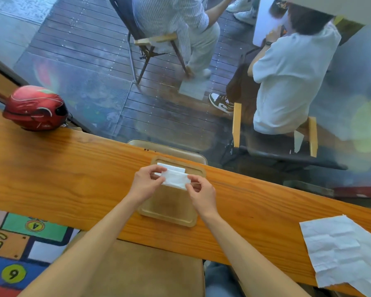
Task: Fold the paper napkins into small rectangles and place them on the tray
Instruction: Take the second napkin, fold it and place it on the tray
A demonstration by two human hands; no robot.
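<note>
A wooden tray (169,211) lies on the long wooden counter (73,179) in front of me. Over its far half I hold a white folded napkin (175,179) between both hands. My left hand (146,183) pinches its left end and my right hand (201,194) pinches its right end. Behind it, at the tray's far edge, another small folded napkin (171,167) lies flat, partly hidden by the one I hold. An unfolded, creased white napkin (343,251) lies on the counter at the right, overhanging the near edge.
A red helmet (35,108) sits on the counter's far left. Beyond the glass, two people sit on chairs on a dark deck. A tan chair seat (141,273) is under my arms, and a numbered colourful mat (19,249) covers the floor at left.
</note>
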